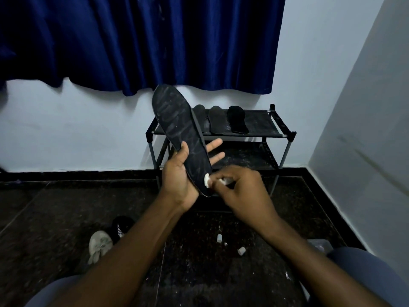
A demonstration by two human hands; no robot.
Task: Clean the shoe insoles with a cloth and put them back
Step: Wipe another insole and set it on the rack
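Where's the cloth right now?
Head view, centre: the white cloth is pinched in the right hand, against the lower end of the black insole held up by the left hand.

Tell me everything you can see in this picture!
held insole: 1, black with pale streaks, raised in front of the rack
cloth: 1, white, against the held insole's lower end
rack insoles: 3, dark, rack's top shelf
shoe rack: 1, black, by the wall
shoes: 2, one pale, one black, floor at left
small bits: 2, whitish, floor
curtain: 1, blue, above
left hand: holds the held insole
right hand: pinches the cloth
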